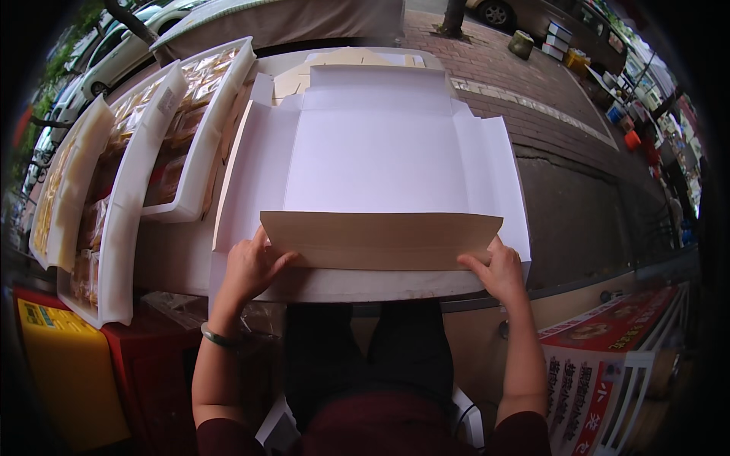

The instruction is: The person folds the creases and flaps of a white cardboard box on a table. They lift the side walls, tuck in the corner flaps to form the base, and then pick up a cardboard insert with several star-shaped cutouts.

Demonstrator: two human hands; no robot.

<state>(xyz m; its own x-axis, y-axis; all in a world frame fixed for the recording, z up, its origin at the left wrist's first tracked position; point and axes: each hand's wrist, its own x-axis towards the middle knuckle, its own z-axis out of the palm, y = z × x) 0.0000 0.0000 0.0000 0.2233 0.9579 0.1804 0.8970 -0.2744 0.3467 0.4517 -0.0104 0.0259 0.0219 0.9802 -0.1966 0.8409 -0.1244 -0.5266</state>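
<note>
A large cardboard box blank (372, 152), white on its inner face, lies spread on the table before me. Its near flap stands folded up and shows a tan outer side. My left hand (252, 267) grips the left end of that flap, thumb on the tan side and fingers hidden behind it. At the right end my right hand (498, 270) holds the flap the same way. The side flaps are partly raised, and the far flap tilts upward.
White plastic trays (120, 228) of packaged food stand along the table's left side. More tan cardboard pieces (346, 57) lie beyond the blank. Below on the left is a red and yellow container (72, 365); a printed red and white sign (601, 357) stands at lower right.
</note>
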